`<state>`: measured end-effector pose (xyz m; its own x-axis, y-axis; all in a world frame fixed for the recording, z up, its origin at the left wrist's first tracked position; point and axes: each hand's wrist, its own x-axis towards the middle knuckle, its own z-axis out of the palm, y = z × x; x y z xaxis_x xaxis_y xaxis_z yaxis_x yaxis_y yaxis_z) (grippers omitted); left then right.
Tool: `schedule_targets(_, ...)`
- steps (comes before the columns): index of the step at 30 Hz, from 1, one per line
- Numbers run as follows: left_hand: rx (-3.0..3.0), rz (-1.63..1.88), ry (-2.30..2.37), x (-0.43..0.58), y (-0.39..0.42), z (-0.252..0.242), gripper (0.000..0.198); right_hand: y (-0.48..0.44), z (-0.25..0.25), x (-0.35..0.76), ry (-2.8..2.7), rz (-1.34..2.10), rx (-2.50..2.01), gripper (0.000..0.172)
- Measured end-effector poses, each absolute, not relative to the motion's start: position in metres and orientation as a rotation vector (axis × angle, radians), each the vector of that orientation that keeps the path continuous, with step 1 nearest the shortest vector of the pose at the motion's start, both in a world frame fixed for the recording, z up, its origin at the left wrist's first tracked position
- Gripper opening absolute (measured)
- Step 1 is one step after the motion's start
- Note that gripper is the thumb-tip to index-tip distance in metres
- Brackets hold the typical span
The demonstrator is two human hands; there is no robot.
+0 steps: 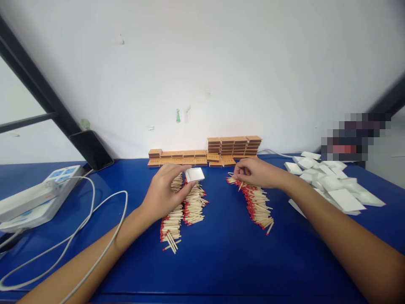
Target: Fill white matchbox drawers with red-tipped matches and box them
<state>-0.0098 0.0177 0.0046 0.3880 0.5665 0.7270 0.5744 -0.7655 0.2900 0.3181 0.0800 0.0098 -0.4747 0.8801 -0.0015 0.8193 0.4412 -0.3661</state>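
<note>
My left hand [164,190] holds a small white matchbox tray [195,174] between thumb and fingers, above two rows of red-tipped matches [183,207] lying on the blue table [221,257]. My right hand [255,172] is closed in a pinch at the far end of a third row of matches [257,203], its fingertips on a few matches there.
Orange-brown matchboxes [218,151] are stacked along the wall behind the matches. A heap of white trays [330,181] lies at the right. At the left sit a white power strip [34,200] with white cables [95,211] and a dark phone [91,150] leaning on the wall.
</note>
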Motion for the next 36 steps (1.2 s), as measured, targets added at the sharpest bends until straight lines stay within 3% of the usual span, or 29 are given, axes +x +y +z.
schedule_targets(6, -2.62, -1.345, -1.077, -0.01, 0.017, 0.005, 0.032, 0.08, 0.006, 0.316, -2.509, 0.494, -1.558, 0.011)
schedule_targets(36, -2.724, -1.237, -1.128, -0.01, 0.019, -0.002, 0.038, 0.044, 0.023, 0.279, -2.312, 0.62, -1.238, 0.027)
